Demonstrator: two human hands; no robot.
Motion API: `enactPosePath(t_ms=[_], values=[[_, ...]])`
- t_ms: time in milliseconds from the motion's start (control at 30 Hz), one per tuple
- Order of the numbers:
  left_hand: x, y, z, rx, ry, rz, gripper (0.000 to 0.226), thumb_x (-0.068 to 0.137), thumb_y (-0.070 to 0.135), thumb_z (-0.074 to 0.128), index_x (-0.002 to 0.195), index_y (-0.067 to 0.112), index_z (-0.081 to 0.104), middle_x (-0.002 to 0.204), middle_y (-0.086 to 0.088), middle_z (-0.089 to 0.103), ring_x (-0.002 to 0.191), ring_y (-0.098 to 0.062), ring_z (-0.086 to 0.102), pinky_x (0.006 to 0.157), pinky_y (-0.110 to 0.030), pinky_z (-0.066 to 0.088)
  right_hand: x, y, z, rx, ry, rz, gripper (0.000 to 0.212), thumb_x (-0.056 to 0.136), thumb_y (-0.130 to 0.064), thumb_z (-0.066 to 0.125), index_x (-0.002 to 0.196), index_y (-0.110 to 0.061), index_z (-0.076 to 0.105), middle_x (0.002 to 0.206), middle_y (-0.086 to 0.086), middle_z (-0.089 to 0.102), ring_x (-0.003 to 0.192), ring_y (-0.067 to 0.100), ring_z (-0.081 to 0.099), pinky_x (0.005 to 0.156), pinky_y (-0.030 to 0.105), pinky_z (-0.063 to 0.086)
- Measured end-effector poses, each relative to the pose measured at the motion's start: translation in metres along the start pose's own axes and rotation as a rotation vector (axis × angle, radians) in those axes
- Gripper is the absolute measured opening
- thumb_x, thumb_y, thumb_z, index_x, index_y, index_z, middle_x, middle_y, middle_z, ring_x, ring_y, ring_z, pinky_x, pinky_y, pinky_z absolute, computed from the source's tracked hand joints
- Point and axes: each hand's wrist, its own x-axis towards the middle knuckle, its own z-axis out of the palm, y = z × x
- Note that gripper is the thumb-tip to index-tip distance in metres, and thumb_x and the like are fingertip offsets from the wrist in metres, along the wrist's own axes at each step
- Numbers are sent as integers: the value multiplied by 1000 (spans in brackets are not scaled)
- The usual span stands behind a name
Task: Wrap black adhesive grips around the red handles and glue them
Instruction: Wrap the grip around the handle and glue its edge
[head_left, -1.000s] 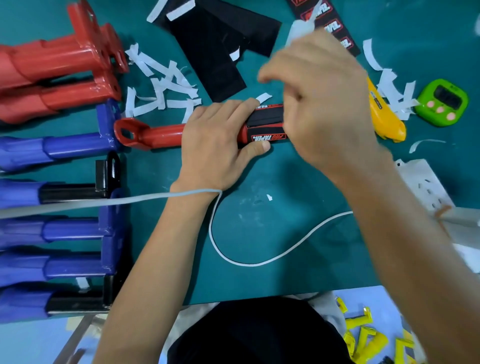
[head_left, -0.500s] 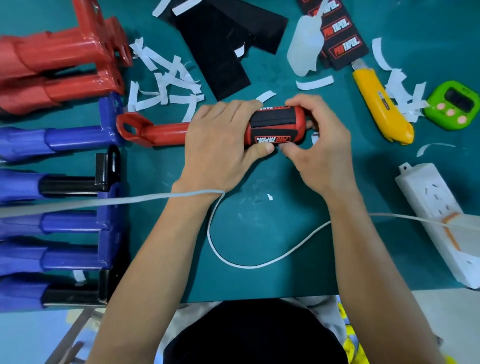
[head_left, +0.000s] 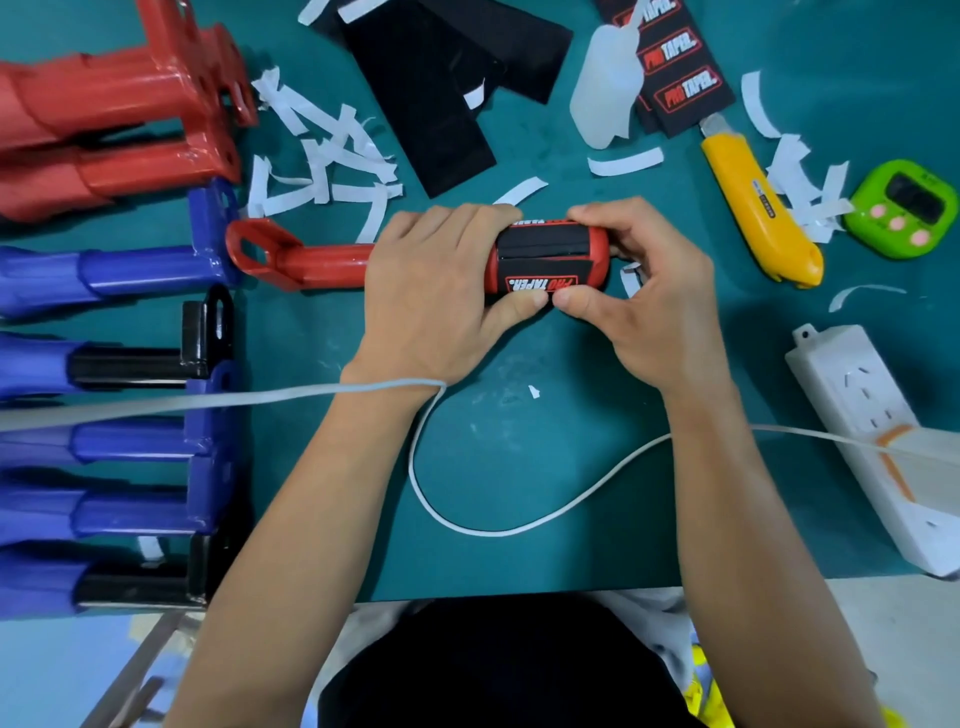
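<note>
Red metal handle (head_left: 317, 258): flat on green tabletop (head_left: 545, 467), centre.
Black adhesive grip (head_left: 540, 248): wrapped around its right end.
Left hand (head_left: 436, 296): fingers curled over handle, thumb pressing grip.
Right hand (head_left: 660, 301): fingers and thumb pinching grip end.

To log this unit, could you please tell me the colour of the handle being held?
Red: the handle shows best in the head view.

Teal tabletop (head_left: 519, 467) (scuffed, glossy under even light); pale floor (head_left: 893, 623) beyond near edge.
</note>
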Motion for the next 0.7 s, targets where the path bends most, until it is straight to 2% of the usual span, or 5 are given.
enactPosePath(t_ms=[533, 700], values=[[2, 3, -1, -21, 17, -17, 57, 96, 69, 58, 120, 17, 66, 107, 3, 70, 96, -25, 62, 89, -38, 37, -3, -1, 9, 36, 64, 41, 52, 78, -24, 87, 125, -17, 67, 115, -8, 73, 107, 18, 69, 96, 50, 54], [-1, 4, -3, -65, -4, -5, 57, 98, 67, 55, 122, 16, 64, 109, 3, 68, 97, -24, 59, 89, -39, 37, -2, -4, 8, 58, 76, 57, 52, 72, -23, 87, 120, -23, 68, 113, -16, 73, 108, 15, 70, 97, 47, 55]])
